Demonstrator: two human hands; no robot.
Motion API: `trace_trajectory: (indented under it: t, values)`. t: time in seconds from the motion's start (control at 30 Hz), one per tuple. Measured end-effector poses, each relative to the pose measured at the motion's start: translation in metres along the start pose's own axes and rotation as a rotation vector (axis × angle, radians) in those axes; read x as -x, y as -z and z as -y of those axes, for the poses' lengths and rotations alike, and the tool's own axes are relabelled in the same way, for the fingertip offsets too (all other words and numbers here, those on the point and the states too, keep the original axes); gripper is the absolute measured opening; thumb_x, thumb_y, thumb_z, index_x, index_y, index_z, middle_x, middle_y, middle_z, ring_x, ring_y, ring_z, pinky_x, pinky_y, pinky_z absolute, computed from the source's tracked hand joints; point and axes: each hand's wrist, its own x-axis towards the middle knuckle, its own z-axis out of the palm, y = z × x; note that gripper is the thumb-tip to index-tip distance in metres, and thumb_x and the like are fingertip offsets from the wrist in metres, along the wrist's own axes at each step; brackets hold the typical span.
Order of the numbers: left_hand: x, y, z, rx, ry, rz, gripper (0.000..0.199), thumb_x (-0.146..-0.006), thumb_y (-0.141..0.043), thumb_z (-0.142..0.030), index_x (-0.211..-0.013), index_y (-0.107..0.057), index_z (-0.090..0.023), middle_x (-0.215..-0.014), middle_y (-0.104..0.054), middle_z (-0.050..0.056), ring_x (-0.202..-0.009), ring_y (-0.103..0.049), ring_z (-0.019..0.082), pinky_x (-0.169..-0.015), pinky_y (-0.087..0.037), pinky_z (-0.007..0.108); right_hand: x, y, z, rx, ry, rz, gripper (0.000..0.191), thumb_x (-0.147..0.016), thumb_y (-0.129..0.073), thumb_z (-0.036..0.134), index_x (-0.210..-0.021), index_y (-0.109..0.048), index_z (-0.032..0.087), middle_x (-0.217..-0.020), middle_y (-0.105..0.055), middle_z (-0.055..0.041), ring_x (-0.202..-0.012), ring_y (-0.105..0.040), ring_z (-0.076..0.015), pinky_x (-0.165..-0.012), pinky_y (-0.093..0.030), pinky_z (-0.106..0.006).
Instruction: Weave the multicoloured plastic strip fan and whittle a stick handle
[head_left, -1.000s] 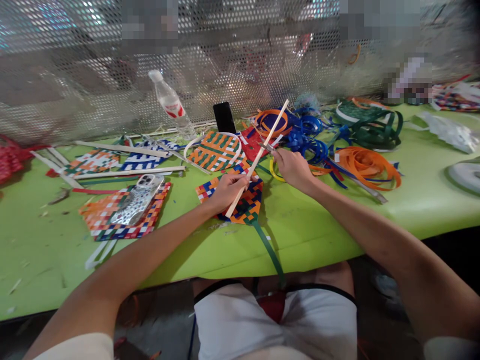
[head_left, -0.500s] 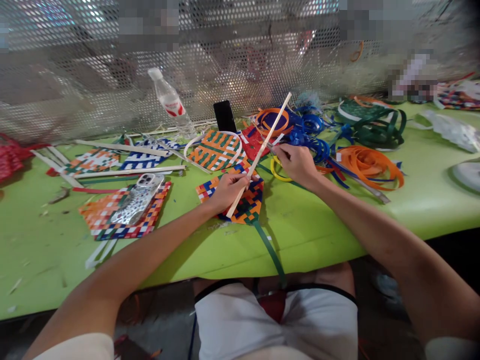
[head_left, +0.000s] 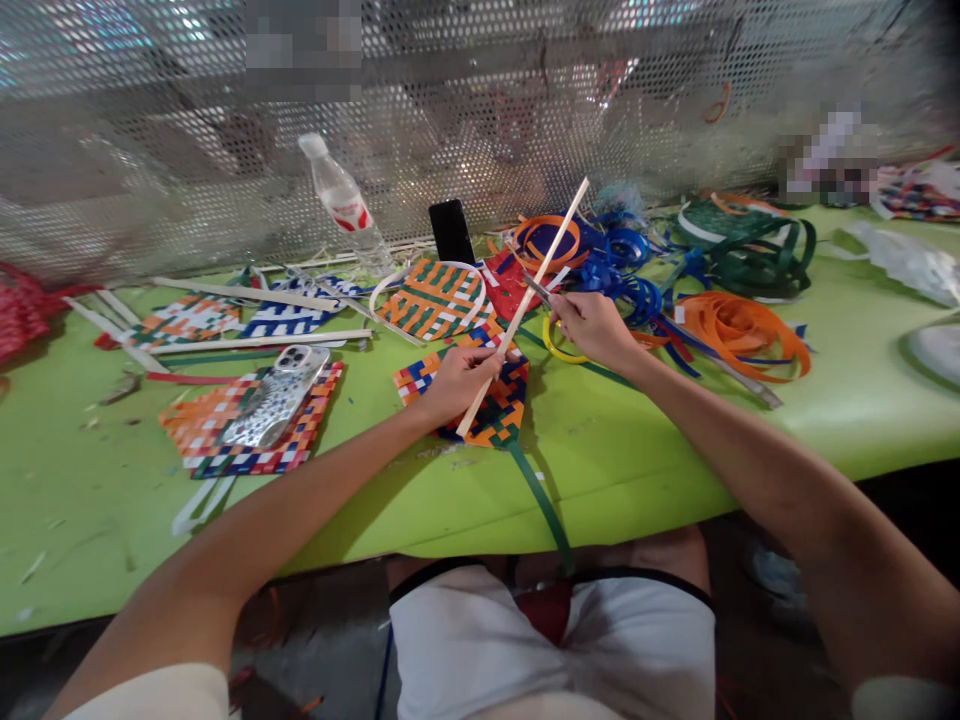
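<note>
My left hand (head_left: 466,382) is closed round a pale wooden stick (head_left: 553,245), held slanting up and away to the right. Under that hand lies a woven fan-shaped piece (head_left: 512,405) of orange, blue and red strips, with a green strip (head_left: 541,497) running from it over the table edge. A small knife (head_left: 535,288) is pinched in my right hand (head_left: 590,325); its dark blade meets the stick above my left hand, and its handle is mostly hidden by my fingers. Just beyond, an orange and green woven fan (head_left: 439,300) rests on the table.
A patterned phone (head_left: 277,398) lies on another woven piece (head_left: 319,415) at left. Behind stand a water bottle (head_left: 341,200) and a dark phone (head_left: 451,232). Coiled strips, orange (head_left: 739,330), green (head_left: 757,250) and blue (head_left: 622,250), fill the right. A perforated metal panel (head_left: 480,120) backs the table.
The knife has slid slightly up along the stick, with more of its blade showing. Stick and left hand are nearly where they were.
</note>
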Motion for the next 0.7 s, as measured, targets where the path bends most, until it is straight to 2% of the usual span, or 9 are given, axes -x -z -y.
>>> trace_trajectory:
  t: [0.23, 0.43, 0.7]
  values:
    - [0.0003, 0.0003, 0.0035, -0.036, -0.021, 0.010, 0.042, -0.093, -0.061, -0.053, -0.082, -0.073, -0.015, -0.058, -0.047, -0.003, -0.049, -0.036, 0.008, -0.047, -0.025, 0.023, -0.0017, -0.0009, -0.0043, 0.021, -0.009, 0.037, 0.047, -0.104, -0.045, 0.046, -0.074, -0.066, 0.017, -0.058, -0.055, -0.0023, -0.055, -0.045, -0.0128, -0.058, -0.030, -0.029]
    - [-0.0023, 0.0000, 0.0050, -0.029, -0.036, -0.041, 0.044, -0.094, -0.059, -0.053, -0.073, -0.067, -0.015, -0.059, -0.048, -0.002, -0.051, -0.039, 0.009, -0.048, -0.028, 0.022, 0.0000, -0.0021, -0.0062, 0.037, -0.031, 0.075, 0.047, -0.104, -0.045, 0.045, -0.072, -0.065, 0.017, -0.058, -0.056, -0.0021, -0.054, -0.046, -0.0127, -0.060, -0.033, -0.028]
    - [0.0016, -0.0011, -0.0021, -0.072, -0.021, -0.001, 0.040, -0.092, -0.059, -0.048, -0.069, -0.060, -0.016, -0.055, -0.047, -0.003, -0.049, -0.038, 0.009, -0.048, -0.028, 0.023, 0.0029, -0.0053, -0.0022, 0.037, -0.017, 0.028, 0.047, -0.105, -0.044, 0.047, -0.073, -0.064, 0.018, -0.061, -0.059, -0.0039, -0.058, -0.051, -0.0150, -0.061, -0.034, -0.029]
